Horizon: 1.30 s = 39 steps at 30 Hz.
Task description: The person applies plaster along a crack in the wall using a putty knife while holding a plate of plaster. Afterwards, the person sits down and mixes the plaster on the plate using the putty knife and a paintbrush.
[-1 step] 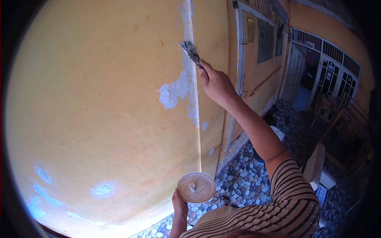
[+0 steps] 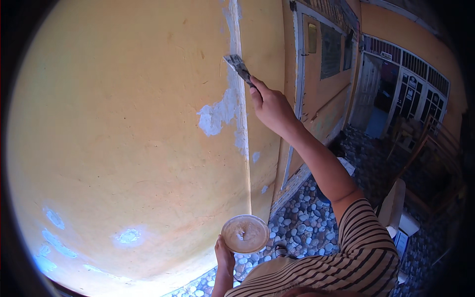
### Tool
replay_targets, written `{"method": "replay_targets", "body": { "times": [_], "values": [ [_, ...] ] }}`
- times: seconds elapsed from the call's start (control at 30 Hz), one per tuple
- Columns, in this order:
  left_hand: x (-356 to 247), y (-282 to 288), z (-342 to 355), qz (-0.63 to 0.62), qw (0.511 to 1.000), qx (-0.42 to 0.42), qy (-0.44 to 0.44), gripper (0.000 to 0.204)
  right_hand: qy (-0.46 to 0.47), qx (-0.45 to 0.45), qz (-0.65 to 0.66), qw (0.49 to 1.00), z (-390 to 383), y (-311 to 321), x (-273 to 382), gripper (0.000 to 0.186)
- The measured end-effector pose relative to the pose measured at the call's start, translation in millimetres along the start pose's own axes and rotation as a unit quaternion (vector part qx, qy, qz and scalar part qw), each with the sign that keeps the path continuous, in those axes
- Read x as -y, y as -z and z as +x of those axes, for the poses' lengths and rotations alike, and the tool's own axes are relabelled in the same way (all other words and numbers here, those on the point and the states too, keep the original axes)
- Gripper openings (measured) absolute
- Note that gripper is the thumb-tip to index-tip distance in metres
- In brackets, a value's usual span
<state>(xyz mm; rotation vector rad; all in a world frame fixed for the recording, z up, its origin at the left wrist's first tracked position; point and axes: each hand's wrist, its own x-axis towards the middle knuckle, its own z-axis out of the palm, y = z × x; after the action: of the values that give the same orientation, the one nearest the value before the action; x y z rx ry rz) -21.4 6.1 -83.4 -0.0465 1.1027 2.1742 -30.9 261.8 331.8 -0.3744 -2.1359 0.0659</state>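
My right hand (image 2: 272,106) is closed round the dark handle of a putty knife (image 2: 238,68), arm stretched up and forward. The knife's smeared blade lies at the wall, beside a pale vertical strip (image 2: 240,94). Below the blade a grey-white putty patch (image 2: 213,119) spreads leftward from that strip on the yellow wall (image 2: 138,123). Low in front of my body, my left hand (image 2: 223,255) grips the rim of a round, shallow dish (image 2: 252,230). A small lump of whitish putty (image 2: 241,233) sits in the dish's middle.
More pale patches (image 2: 128,236) mark the lower wall. The floor (image 2: 302,225) has a pebble pattern. To the right are a framed window panel (image 2: 330,52), an open doorway (image 2: 386,91), wooden furniture (image 2: 420,153) and a pale upright object (image 2: 392,205).
The putty knife and my right hand have shifted slightly downward along the wall. My left hand and the dish stay almost in place.
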Motion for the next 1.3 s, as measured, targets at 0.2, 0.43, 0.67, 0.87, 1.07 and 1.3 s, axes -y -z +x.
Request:
{"method": "replay_targets", "body": {
  "times": [0.2,0.43,0.67,0.87,1.07,1.3],
  "values": [
    [0.2,1.1,0.5,0.014,1.000,0.010,0.012,0.047,-0.015,-0.028,0.066,0.997,37.3,26.0,10.6,0.040],
    [-0.8,4.9,-9.7,-0.017,1.000,-0.009,0.014,0.044,-0.053,-0.008,0.056,0.997,10.2,-16.9,6.4,0.040],
    [1.9,22.6,-14.5,-0.012,1.000,0.001,0.020,0.043,-0.066,0.028,0.093,0.993,-64.9,-32.6,-4.3,0.041],
    [7.6,27.6,-17.4,-0.025,1.000,0.000,0.018,0.043,-0.051,-0.050,0.130,0.989,-36.2,-8.4,3.8,0.040],
    [-0.1,16.3,-31.9,-0.030,0.999,-0.023,-0.004,0.043,-0.052,-0.083,0.131,0.987,51.7,6.8,29.8,0.041],
    [-4.2,11.4,-46.8,-0.032,0.997,-0.057,-0.051,0.043,-0.035,-0.083,0.127,0.988,36.1,-43.1,7.4,0.042]
  ]
}}
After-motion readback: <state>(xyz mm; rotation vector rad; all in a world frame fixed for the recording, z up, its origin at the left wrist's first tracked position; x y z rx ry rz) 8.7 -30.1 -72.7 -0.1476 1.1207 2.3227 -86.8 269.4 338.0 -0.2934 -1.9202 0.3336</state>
